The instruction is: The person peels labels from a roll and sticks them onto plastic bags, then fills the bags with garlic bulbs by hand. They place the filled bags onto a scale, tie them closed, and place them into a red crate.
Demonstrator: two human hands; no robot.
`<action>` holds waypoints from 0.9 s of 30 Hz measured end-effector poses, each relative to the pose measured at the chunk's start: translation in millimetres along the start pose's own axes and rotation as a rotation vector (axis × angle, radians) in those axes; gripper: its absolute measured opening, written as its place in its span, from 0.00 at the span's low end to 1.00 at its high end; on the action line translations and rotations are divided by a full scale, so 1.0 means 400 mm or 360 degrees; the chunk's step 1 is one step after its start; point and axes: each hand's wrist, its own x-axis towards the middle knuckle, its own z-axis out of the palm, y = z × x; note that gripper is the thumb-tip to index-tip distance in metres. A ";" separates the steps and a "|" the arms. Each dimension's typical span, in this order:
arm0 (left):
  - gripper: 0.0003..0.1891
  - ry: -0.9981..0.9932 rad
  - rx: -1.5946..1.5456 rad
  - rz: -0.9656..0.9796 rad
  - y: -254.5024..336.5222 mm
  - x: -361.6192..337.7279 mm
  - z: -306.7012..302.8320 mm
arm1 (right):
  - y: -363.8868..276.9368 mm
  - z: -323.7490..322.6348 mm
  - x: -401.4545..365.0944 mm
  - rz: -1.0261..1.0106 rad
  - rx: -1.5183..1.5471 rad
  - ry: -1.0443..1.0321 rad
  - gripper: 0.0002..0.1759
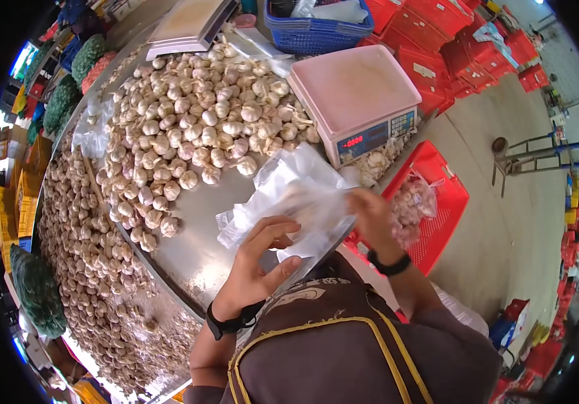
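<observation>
Clear plastic bags (299,165) lie in a loose stack at the metal table's near right edge. My left hand (259,262) is over the near side of the stack, its thumb and fingers apart with nothing between them. At the right end of the bags is my right hand (370,219), blurred, with its fingertips at a film of plastic; what they hold is hard to make out. A large heap of garlic bulbs (188,114) spreads beyond the bags. The pink-topped scale (357,87) stands just past my right hand, its display lit red.
A red crate (448,202) with bagged garlic (414,202) sits below the table's right edge. Another scale (188,23) and a blue basket (320,34) are at the back. More garlic (87,249) covers the left surface. Red crates (431,34) are piled back right.
</observation>
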 end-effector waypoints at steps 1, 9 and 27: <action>0.20 -0.0045 0.0176 -0.0018 -0.002 0.000 -0.005 | -0.023 -0.058 -0.022 -0.0098 -0.0032 0.0338 0.10; 0.12 -0.0160 0.0125 -0.0259 -0.087 0.002 0.017 | 0.040 -0.195 -0.055 -0.0627 -0.1620 0.0856 0.24; 0.10 0.0067 -0.0030 -0.0744 -0.224 -0.080 -0.035 | 0.319 0.214 0.219 -0.0274 -0.1479 -0.0365 0.03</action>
